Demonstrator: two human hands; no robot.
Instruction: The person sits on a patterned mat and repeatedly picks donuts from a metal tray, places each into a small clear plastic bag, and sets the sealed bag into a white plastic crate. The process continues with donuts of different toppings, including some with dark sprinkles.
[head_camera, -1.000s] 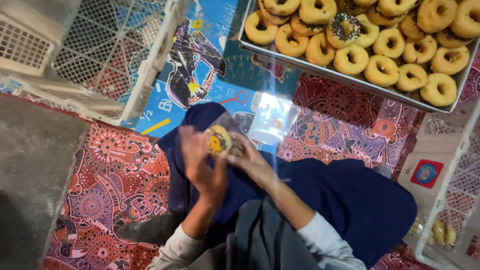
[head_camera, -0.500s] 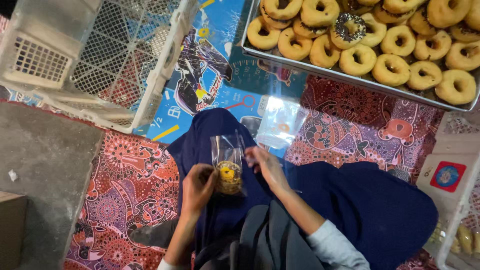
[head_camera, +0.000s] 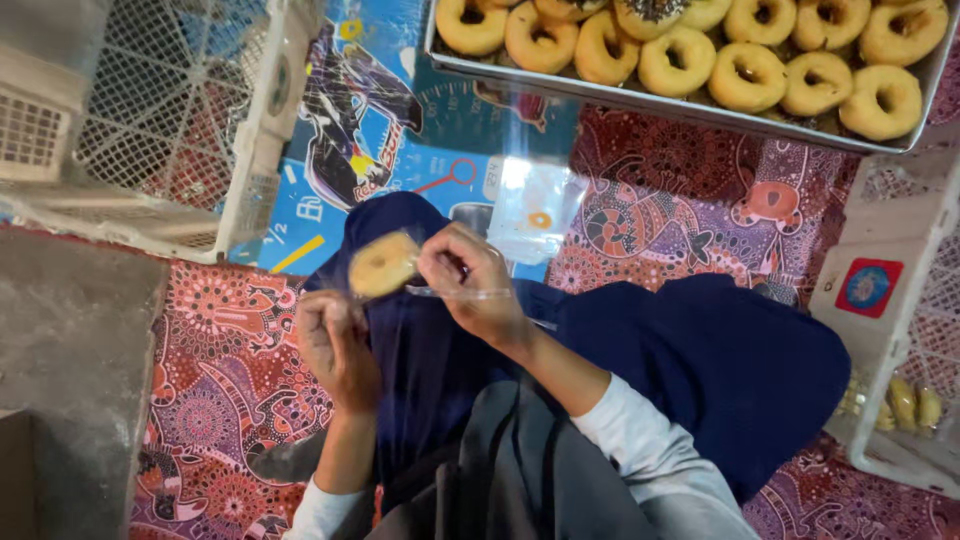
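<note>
Above lap: both hands' fingers pinch clear bag (doughnut inside, blurred).

Both hands, left hand and right hand, hold a bagged doughnut below the doughnut tray.

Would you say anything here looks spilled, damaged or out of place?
Nothing looks spilled or damaged. The doughnuts sit in rows in the metal tray; one of them, the dark-topped doughnut, differs from the plain ones. The left hand and right hand hold a bagged doughnut, blurred by motion.
</note>
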